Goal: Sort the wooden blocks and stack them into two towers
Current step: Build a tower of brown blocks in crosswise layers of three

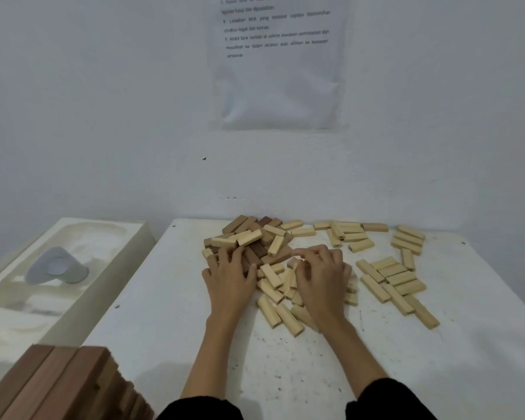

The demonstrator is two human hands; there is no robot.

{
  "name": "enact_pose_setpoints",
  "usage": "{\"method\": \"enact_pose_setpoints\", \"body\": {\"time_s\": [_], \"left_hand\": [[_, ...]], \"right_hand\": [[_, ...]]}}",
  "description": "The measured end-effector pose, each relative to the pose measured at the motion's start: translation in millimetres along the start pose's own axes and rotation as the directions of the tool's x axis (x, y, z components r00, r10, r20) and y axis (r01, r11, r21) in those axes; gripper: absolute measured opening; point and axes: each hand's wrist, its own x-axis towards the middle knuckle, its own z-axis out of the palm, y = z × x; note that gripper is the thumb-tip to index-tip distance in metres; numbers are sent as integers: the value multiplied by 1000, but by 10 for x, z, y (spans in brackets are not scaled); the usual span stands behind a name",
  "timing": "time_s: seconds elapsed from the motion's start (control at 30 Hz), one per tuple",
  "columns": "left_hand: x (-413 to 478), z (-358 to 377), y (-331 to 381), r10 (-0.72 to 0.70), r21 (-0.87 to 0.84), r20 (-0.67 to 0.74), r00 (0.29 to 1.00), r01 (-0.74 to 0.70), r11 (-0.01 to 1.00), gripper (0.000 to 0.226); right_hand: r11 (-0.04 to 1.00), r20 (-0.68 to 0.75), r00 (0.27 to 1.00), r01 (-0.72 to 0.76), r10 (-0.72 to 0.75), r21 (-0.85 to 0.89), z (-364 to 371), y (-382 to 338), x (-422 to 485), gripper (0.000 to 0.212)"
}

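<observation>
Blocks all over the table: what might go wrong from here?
1. The pile has dark and pale blocks heaped on each other, so pulling one out may tumble others.
2. The dark stack stands at the near left. An arm drawing back could knock it.
3. The left hand and right hand work close together and may jostle each other's blocks.

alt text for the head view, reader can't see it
A person's left hand and right hand rest on a jumbled pile of dark and pale wooden blocks on a white table. More pale blocks lie scattered to the right, and a stack of dark blocks stands at the near left.
</observation>
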Motion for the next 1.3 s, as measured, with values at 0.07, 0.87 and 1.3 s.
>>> {"method": "enact_pose_setpoints", "body": {"time_s": [0.07,0.87,1.3], "left_hand": [[15,5,-3,7,2,14,1000,-7,1000,47],[-3,-32,9,-42,-8,45,998,43,999,50],[32,-162,47,6,-213,17,1000,-2,977,28]], "right_hand": [[1000,83,997,-5,5,-10,62,6,134,20],[542,541,841,-448,-15,711,-269,313,508,28],[558,404,915,-331,-8,761,-155,120,470,33]]}}
